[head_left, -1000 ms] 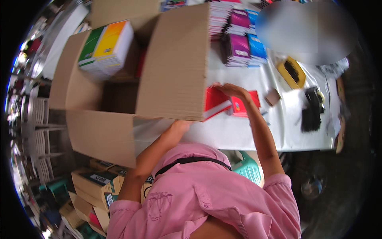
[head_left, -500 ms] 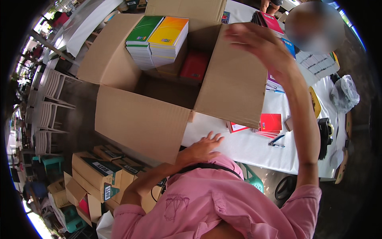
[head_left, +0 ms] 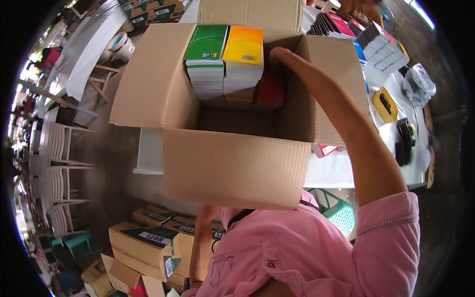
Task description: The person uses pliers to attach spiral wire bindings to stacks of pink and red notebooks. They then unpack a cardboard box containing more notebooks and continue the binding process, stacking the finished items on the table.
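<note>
An open cardboard box (head_left: 237,168) stands in front of me with its flaps folded out. Inside, at the back, rise a tall stack of green notebooks (head_left: 207,44) and a stack of yellow notebooks (head_left: 243,45), side by side. Lower down, right of them, sits a red stack (head_left: 270,90) in shadow. My right hand (head_left: 281,55) reaches into the back right of the box, above the red stack; its fingers are hidden from sight. Under the near flap, my left hand (head_left: 210,213) is mostly covered, only its wrist area showing, blurred.
The white-covered table (head_left: 331,171) bears a stack of spiral notebooks (head_left: 383,52), a yellow tray (head_left: 385,105) and a clear plastic bag (head_left: 419,85). Closed cartons (head_left: 143,242) lie at the lower left. A green stool (head_left: 339,213) is near my right side; white chairs (head_left: 62,143) stand left.
My right hand has come down from above the right flap into the box. My left hand has gone under the near flap. The box appears farther right in view.
</note>
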Demonstrator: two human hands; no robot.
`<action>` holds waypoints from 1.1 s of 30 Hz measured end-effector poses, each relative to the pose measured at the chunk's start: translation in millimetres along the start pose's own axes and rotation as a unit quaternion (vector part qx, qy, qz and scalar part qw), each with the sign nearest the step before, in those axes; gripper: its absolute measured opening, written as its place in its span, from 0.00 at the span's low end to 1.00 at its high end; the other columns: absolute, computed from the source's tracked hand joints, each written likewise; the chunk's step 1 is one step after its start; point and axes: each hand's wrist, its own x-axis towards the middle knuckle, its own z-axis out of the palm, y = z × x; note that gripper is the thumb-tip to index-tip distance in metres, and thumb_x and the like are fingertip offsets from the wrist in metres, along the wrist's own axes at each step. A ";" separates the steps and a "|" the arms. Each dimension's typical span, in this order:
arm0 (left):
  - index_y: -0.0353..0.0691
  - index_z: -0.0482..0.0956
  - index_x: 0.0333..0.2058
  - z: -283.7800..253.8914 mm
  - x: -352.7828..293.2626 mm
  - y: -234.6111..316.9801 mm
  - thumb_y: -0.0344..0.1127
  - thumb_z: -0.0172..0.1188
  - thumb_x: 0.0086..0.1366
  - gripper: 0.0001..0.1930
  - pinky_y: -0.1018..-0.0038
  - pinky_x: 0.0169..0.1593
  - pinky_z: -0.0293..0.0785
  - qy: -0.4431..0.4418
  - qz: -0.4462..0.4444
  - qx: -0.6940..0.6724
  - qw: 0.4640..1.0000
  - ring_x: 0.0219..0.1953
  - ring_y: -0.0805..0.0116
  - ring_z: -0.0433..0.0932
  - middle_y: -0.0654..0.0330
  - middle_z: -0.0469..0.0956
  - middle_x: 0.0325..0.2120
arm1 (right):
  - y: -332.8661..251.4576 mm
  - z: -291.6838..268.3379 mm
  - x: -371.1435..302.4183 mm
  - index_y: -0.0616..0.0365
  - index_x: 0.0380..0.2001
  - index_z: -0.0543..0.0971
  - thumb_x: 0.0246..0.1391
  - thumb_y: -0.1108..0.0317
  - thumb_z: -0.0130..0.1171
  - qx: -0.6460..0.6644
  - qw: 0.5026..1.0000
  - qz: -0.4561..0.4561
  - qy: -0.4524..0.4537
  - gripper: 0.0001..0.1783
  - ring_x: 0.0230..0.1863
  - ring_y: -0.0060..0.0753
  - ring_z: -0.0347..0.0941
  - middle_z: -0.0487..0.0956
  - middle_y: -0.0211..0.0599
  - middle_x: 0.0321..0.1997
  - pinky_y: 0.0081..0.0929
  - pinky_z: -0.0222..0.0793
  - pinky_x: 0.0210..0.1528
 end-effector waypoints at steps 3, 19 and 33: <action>0.35 0.66 0.58 -44.3 5.2 -17.8 0.31 0.54 0.64 0.24 0.66 0.60 0.61 0.039 0.023 -0.043 0.998 0.61 0.58 0.64 0.50 0.66 0.59 | -11.4 20.7 13.3 0.59 0.37 0.82 0.48 0.70 0.55 0.006 1.000 0.014 -0.003 0.13 0.38 0.38 0.79 0.81 0.45 0.40 0.36 0.74 0.41; 0.39 0.62 0.61 -169.3 55.7 -5.0 0.26 0.52 0.64 0.26 0.69 0.63 0.58 0.131 0.217 0.079 0.964 0.65 0.61 0.59 0.54 0.62 0.62 | -12.6 89.4 8.1 0.58 0.42 0.78 0.48 0.66 0.64 0.429 0.894 0.126 0.032 0.17 0.38 0.36 0.79 0.81 0.40 0.39 0.40 0.75 0.42; 0.38 0.62 0.61 -159.1 67.0 -3.5 0.27 0.52 0.64 0.26 0.69 0.63 0.59 0.113 0.216 0.087 0.966 0.64 0.61 0.60 0.54 0.63 0.61 | -25.1 121.3 -10.4 0.61 0.49 0.72 0.54 0.60 0.62 0.845 0.506 0.173 -0.023 0.23 0.44 0.35 0.78 0.79 0.43 0.47 0.42 0.74 0.50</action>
